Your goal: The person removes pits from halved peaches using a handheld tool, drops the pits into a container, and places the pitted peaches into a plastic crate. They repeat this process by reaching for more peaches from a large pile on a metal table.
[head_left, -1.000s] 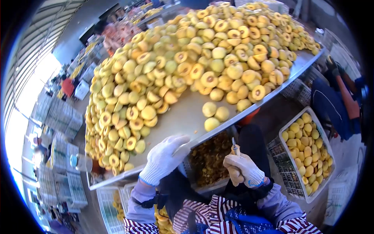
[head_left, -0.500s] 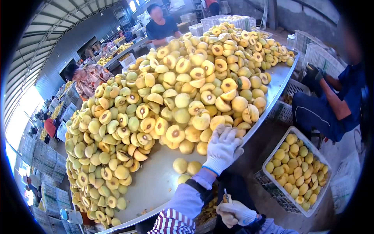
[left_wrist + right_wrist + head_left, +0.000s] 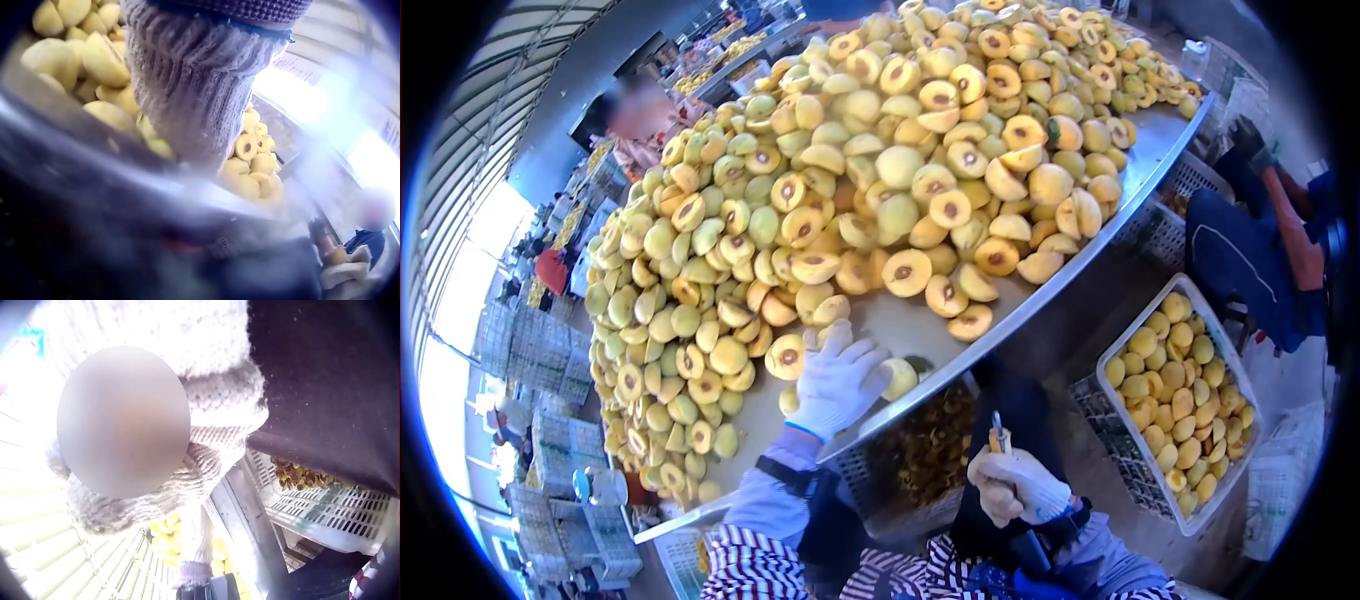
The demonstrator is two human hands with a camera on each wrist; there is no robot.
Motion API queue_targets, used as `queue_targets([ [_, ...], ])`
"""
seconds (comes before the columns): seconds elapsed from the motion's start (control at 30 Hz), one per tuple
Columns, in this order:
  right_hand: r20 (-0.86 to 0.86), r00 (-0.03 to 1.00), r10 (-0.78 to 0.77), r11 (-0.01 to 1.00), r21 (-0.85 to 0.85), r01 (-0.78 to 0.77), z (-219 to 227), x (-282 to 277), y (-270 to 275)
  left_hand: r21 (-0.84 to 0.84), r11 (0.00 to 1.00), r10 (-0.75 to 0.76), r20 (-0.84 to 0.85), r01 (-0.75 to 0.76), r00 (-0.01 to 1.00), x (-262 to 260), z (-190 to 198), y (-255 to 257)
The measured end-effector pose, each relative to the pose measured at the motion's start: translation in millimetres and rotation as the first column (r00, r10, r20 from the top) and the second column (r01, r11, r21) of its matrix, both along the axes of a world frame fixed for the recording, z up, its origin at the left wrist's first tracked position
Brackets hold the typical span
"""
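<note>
My left hand point(image 3: 840, 380), in a white knit glove, reaches over the tabletop near its front edge. Its fingers are spread and fairly straight, among halved yellow peaches. One peach half point(image 3: 785, 357) lies by the fingertips, and a pale peach piece point(image 3: 899, 380) is on the thumb side. In the left wrist view the glove cuff point(image 3: 187, 94) hides the fingers. My right hand point(image 3: 1025, 485), also gloved, is held low over the lap. It grips a small tool point(image 3: 998, 432) with a slim metal tip pointing up. A blurred patch covers part of this glove in the right wrist view.
A large heap of halved peaches point(image 3: 880, 160) covers much of the metal table point(image 3: 1040, 312). Beneath its edge stands a crate of brown scraps point(image 3: 930, 440). To the right is a crate of peach halves point(image 3: 1180, 390), near a seated person point(image 3: 1240, 250).
My left hand has drawn back leftward from the heap's front right to the loose peaches near the table edge. The head view has shifted. My right hand keeps the tool low.
</note>
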State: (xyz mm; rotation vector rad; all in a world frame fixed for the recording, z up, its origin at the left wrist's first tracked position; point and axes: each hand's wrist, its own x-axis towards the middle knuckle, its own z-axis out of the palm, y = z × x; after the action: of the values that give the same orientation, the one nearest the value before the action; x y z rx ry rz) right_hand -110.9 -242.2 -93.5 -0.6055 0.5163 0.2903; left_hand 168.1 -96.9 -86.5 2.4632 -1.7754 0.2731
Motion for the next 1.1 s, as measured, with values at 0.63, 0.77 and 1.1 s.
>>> queue_targets([
  [0.63, 0.100, 0.995, 0.028, 1.000, 0.004, -0.028, -14, 6, 11, 0.414, 0.813, 0.550, -0.316, -0.409, 0.773, 40, 15, 12],
  [0.77, 0.057, 0.994, 0.093, 0.994, -0.057, -0.090, -9, 15, 15, 0.197, 0.822, 0.542, -0.557, -0.534, 0.629, 13, -2, 33],
  [1.1, -0.026, 0.965, 0.262, 0.920, -0.296, -0.258, 43, 19, 40, -0.118, 0.640, 0.147, -0.951, -0.760, 0.271, -52, 24, 51],
])
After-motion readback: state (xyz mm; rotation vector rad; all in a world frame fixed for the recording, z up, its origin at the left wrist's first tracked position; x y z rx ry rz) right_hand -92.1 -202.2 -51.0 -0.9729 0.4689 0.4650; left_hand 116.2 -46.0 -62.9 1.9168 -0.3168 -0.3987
